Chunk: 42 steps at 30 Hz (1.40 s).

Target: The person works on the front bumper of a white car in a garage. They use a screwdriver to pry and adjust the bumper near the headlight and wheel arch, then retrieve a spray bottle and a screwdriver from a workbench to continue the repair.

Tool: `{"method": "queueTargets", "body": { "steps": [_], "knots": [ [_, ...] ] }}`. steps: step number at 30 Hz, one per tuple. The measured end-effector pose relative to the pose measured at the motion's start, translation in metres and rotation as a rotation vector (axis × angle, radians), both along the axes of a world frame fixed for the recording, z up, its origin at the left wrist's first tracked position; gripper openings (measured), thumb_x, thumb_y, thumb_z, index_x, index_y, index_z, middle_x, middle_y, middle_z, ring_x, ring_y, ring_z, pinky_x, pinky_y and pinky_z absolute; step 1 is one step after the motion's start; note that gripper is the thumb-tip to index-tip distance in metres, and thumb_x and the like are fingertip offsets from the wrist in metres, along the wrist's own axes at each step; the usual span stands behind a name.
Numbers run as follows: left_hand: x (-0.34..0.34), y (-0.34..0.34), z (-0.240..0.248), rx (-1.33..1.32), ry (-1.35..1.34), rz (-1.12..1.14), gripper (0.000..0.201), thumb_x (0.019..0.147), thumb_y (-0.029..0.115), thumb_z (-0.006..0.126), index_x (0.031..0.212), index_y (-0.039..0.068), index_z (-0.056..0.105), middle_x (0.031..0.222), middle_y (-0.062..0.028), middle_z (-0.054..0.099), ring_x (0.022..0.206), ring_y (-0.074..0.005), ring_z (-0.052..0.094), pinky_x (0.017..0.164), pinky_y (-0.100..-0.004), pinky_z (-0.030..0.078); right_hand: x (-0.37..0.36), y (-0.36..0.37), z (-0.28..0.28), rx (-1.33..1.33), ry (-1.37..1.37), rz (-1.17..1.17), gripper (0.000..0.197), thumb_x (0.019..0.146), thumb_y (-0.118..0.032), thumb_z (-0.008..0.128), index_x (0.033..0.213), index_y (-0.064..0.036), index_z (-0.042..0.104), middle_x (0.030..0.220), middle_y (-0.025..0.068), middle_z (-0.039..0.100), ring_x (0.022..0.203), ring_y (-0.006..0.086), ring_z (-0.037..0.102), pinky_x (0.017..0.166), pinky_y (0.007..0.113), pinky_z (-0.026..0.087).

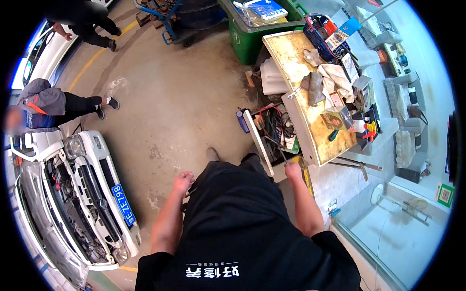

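Observation:
My left hand (184, 182) hangs beside my left hip with its fingers curled in. Whether anything is inside them is hidden from me. Closed too, my right hand (292, 170) is held just in front of an open drawer (259, 143) in the workbench. A thin dark rod (282, 153) runs from the drawer toward that hand, and I cannot make out if the fingers grip it. Red and black cables (273, 121) lie inside the drawer. On the stained benchtop (310, 133) above are a wrench (294, 92), dirty cloths (335, 80) and a brown rag (316, 89).
A green wheeled bin (242, 46) stands beyond the bench, near a blue trolley (167, 29). To the left is a white car (104, 194) with its bonnet raised. One person (53, 103) stands by it, another (87, 24) farther off. A glass partition (388, 233) borders my right.

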<state>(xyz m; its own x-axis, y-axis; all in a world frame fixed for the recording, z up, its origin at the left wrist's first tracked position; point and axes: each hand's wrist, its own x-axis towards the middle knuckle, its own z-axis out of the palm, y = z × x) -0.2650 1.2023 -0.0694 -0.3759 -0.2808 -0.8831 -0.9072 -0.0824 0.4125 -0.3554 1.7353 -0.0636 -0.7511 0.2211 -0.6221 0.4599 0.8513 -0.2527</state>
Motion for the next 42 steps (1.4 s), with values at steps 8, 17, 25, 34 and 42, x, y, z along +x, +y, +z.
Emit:
{"method": "queueTargets", "body": {
  "steps": [8, 17, 25, 34, 42],
  "knots": [
    [0.075, -0.029, -0.054, 0.052, 0.039, 0.176, 0.023, 0.096, 0.023, 0.068, 0.112, 0.007, 0.068, 0.094, -0.0023, 0.069, 0.082, -0.0159, 0.064, 0.071, -0.0312, 0.053, -0.031, 0.002, 0.031, -0.466, -0.275, -0.358, 0.028, 0.105, -0.024, 0.049, 0.109, -0.0068, 0.071, 0.064, -0.0009, 0.053, 0.049, 0.0110, 0.043, 0.045, 0.029, 0.035],
    [0.044, 0.008, -0.020, -0.009, 0.033, 0.036, 0.020, 0.094, 0.020, 0.066, 0.108, 0.007, 0.071, 0.091, -0.0036, 0.071, 0.083, -0.0156, 0.065, 0.074, -0.0320, 0.053, -0.022, 0.027, 0.003, -0.616, -0.222, -0.191, 0.024, 0.105, -0.017, 0.050, 0.105, -0.0051, 0.071, 0.070, -0.0011, 0.057, 0.063, 0.0090, 0.049, 0.060, 0.024, 0.040],
    [0.021, 0.054, -0.026, -0.314, 0.087, -0.473, 0.030, 0.093, 0.030, 0.060, 0.111, 0.012, 0.076, 0.106, -0.0111, 0.076, 0.099, -0.0228, 0.070, 0.094, -0.0386, 0.053, -0.023, 0.019, 0.005, -0.749, -0.040, -0.209, 0.020, 0.098, -0.020, 0.059, 0.089, -0.0043, 0.069, 0.064, -0.0007, 0.054, 0.058, 0.0112, 0.049, 0.057, 0.029, 0.040],
    [-0.004, 0.107, -0.043, -0.210, 0.073, -0.068, 0.023, 0.088, 0.029, 0.067, 0.097, 0.011, 0.079, 0.092, -0.0102, 0.076, 0.082, -0.0213, 0.070, 0.080, -0.0368, 0.055, -0.075, 0.036, 0.050, -0.726, 0.052, -0.103, 0.023, 0.092, -0.019, 0.069, 0.076, -0.0033, 0.066, 0.066, -0.0040, 0.054, 0.060, 0.0081, 0.048, 0.055, 0.028, 0.038],
    [-0.017, 0.165, -0.033, -0.297, 0.116, -0.110, 0.026, 0.084, 0.030, 0.067, 0.099, 0.013, 0.079, 0.101, -0.0132, 0.077, 0.094, -0.0269, 0.072, 0.087, -0.0391, 0.056, -0.119, 0.035, 0.073, -0.641, 0.151, 0.207, 0.027, 0.094, -0.024, 0.070, 0.089, 0.0020, 0.071, 0.072, -0.0018, 0.061, 0.070, 0.0110, 0.054, 0.066, 0.032, 0.047]
  ]
}}
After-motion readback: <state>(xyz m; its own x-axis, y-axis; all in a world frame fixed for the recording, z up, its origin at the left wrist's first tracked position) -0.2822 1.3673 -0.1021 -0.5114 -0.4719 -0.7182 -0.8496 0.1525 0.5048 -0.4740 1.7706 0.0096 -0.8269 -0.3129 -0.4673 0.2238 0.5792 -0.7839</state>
